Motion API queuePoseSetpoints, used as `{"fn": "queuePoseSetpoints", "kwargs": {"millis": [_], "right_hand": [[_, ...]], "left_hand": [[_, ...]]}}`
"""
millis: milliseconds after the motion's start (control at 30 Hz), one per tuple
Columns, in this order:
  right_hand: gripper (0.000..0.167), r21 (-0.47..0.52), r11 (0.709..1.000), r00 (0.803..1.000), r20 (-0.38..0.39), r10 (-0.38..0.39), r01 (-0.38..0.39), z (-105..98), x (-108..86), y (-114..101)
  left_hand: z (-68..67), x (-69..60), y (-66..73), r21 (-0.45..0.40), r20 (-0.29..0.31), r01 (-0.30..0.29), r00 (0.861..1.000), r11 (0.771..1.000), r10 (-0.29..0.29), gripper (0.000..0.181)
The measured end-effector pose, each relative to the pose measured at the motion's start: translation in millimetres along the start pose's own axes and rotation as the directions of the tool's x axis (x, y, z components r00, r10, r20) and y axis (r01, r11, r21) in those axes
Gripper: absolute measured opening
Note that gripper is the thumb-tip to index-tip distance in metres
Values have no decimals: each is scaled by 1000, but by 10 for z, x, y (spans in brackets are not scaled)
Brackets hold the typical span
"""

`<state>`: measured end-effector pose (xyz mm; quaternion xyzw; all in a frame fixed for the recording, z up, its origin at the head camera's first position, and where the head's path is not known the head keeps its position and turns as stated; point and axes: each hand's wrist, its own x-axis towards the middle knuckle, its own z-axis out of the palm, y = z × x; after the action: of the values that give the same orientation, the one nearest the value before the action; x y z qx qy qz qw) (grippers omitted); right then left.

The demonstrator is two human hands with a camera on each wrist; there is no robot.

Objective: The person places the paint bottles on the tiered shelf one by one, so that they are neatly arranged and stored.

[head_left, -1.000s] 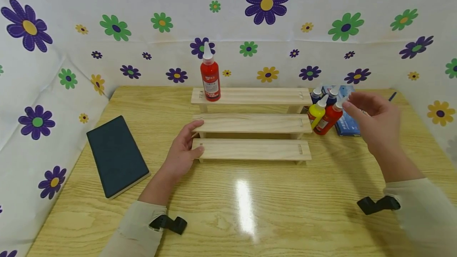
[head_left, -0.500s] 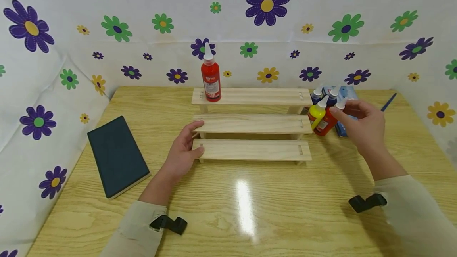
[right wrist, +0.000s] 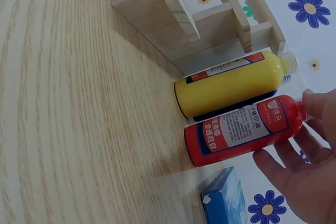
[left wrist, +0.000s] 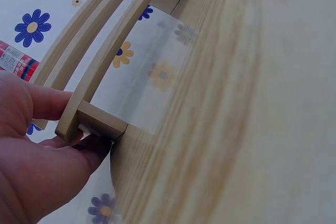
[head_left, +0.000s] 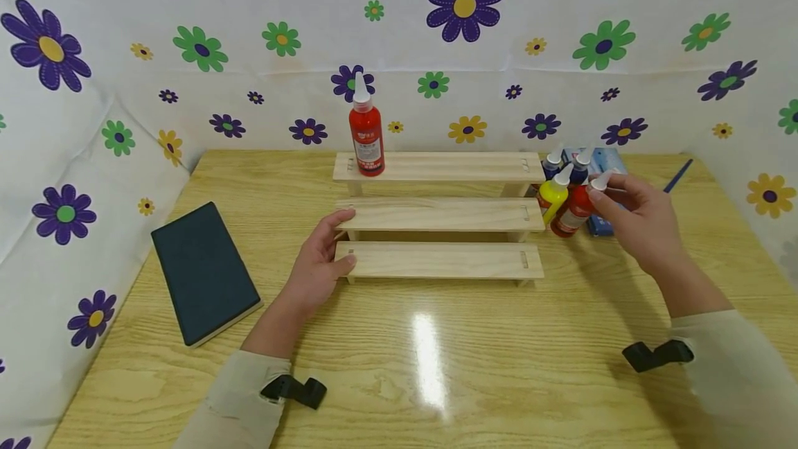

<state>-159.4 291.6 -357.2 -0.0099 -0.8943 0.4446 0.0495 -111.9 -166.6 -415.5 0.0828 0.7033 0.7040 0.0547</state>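
Observation:
My left hand [head_left: 319, 265] grips the left end of a three-step wooden rack [head_left: 436, 215], thumb on the lowest board, fingers at the middle one; the left wrist view shows the hand [left wrist: 42, 150] around the board ends. On the rack's top step, at the left, a red squeeze bottle [head_left: 368, 143] with a white nozzle cap stands upright. At the rack's right end my right hand [head_left: 645, 220] pinches a second red squeeze bottle [head_left: 571, 215] by its neck, just below the cap. That bottle [right wrist: 244, 129] stands slightly tilted beside a yellow squeeze bottle [right wrist: 231, 85].
Behind the yellow bottle are two dark blue bottles [head_left: 580, 172], partly hidden. A blue box [head_left: 601, 226] lies behind the right hand, with a blue stick-like thing [head_left: 678, 177] farther right. A dark book [head_left: 206, 272] lies at the left. Flowered cloth [head_left: 399, 40] hangs behind the table.
My right hand has moved left to the red bottle and taken hold of its neck; the bottle has since shifted slightly right. My left hand keeps its place on the rack.

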Motion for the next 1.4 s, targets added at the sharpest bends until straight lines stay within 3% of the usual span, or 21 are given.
{"fn": "queuePoseSetpoints", "kwargs": {"millis": [267,567,800,1100,1400], "right_hand": [[50,46,999,998,55,8,-11,-15,37,111],[44,187,982,999,35,-6,0,5,16,153],[31,363,932,999,32,-26,12,-1,-31,146],[33,401,916,1000,26,-16,4,-78,-133,41],[24,520,850,996,-11,-89,82,-217,-248,-135]], "left_hand": [[-1,-5,5,7,-4,-7,1000,1000,7,68],[9,-8,10,4,-1,-12,1000,1000,12,68],[7,-11,11,4,2,-6,1000,1000,6,67],[-1,-9,9,11,-1,-3,1000,1000,3,68],[-3,-13,4,17,13,-8,1000,1000,8,67]]}}
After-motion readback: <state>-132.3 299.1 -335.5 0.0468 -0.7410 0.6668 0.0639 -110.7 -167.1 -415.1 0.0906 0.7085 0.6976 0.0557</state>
